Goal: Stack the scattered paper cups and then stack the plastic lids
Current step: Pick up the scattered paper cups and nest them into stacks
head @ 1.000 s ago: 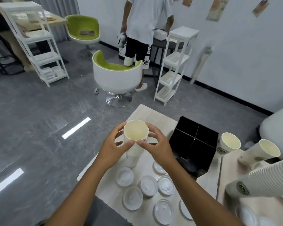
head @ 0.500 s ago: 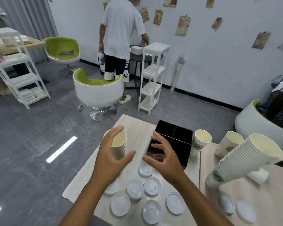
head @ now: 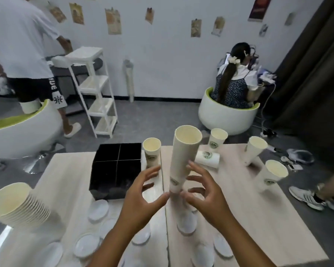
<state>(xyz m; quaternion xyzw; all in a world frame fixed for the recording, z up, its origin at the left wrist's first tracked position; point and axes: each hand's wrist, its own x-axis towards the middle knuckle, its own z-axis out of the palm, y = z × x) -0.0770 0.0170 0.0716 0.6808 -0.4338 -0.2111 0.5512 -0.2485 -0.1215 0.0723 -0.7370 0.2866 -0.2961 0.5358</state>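
— Between the two hands, what stands?
— Tall cup stack, mid-table. Left hand and right hand are open beside it. Lids lie along the near edge.

A tall stack of paper cups is seen standing on the table, just right of the black divided box. It is flanked by the left hand and the right hand, fingers spread and apart from it. Single cups stand beyond the box; lids lie before it. A second stack is seen left of the box.
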